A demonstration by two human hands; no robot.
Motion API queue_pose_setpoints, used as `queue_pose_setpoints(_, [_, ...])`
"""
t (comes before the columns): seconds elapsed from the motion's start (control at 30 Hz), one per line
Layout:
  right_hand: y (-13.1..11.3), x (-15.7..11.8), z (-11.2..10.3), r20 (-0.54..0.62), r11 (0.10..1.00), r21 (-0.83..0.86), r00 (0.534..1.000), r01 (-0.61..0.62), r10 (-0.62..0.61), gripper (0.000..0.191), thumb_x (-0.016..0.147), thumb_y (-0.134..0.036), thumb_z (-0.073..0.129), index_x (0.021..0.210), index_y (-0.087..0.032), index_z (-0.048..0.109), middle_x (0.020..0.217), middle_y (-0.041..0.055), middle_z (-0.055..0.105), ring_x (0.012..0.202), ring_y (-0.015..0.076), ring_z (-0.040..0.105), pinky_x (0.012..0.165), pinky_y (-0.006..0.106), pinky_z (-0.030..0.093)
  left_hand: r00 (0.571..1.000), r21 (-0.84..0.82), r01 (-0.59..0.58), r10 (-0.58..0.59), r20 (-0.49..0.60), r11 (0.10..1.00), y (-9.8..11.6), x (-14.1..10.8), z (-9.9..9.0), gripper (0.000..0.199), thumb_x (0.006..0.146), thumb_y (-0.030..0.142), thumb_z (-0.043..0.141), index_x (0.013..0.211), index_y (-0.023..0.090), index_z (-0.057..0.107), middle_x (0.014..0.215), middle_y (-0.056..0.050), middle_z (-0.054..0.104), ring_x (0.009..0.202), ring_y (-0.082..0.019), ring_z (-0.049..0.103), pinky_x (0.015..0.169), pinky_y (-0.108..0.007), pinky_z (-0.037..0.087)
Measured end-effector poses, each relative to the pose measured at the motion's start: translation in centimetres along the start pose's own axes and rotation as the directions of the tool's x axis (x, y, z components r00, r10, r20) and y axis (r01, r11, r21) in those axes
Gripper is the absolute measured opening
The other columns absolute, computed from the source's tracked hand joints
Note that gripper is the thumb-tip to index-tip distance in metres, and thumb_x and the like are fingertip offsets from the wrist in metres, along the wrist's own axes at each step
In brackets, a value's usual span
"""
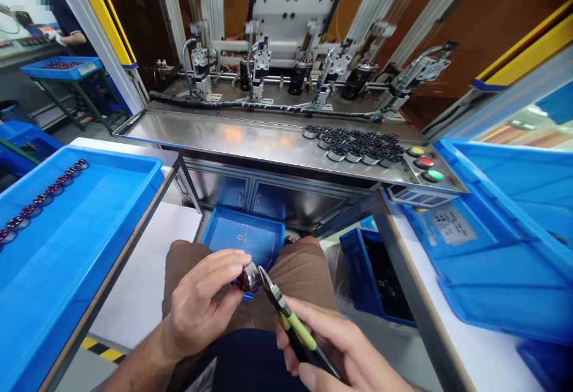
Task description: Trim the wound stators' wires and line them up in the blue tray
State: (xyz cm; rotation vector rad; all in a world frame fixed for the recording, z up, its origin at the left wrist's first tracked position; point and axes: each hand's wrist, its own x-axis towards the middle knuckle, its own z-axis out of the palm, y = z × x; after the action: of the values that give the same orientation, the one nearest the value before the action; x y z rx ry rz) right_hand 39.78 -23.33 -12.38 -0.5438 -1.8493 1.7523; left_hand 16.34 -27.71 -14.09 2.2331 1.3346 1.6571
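Between the thumb and fingers of my left hand (203, 296) is a small round motor stator (251, 276), with a silvery metal ring and red windings on its side toward my palm. My right hand (326, 344) is closed around diagonal cutters (293, 326) with black and light green handles. The cutters' pointed jaws are close beside the stator's metal ring; whether they touch it I cannot tell. Both hands are above my lap. Below them, a blue tray (215, 231) on the floor holds a small round piece and a thin red wire.
A steel ledge (201, 135) of the machine ahead carries many black ring-shaped cores (358, 144) and coloured push buttons (424, 163). At left, a blue tray (111, 201) holds a row of wound stators (43, 199). Blue bins (505, 231) stand at right. A co-worker (67, 22) is at far left.
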Motion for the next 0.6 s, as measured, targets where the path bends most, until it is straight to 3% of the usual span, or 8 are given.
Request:
queue_pose_setpoints(0.47, [0.5,0.4,-0.1,-0.01,0.999,-0.01,0.999,-0.051,0.051,0.06,0.085,-0.009,0.056,0.141,-0.029,0.053,0.092,0.004,0.066,0.078,0.0135,0.063,0.075,0.026,0.055,1.0,-0.031,0.008,-0.008,-0.004,0.999,0.0,-0.1,-0.1,0.078,0.071,-0.013,0.069,0.14,0.015,0.049,0.119,-0.015,0.073,0.111,-0.026,0.07,0.094,-0.045,0.062])
queue_pose_setpoints(0.6, [-0.2,1.0,-0.2,0.043,0.983,-0.139,0.991,-0.121,0.128,0.046,0.086,-0.015,0.055,0.131,-0.019,0.063,0.08,0.0027,0.064,0.072,0.0134,0.059,0.072,0.025,0.053,1.0,-0.005,0.005,-0.005,0.006,1.0,0.1,-0.1,-0.2,0.078,0.07,-0.015,0.069,0.14,0.014,0.048,0.119,-0.015,0.073,0.113,-0.025,0.069,0.096,-0.044,0.061])
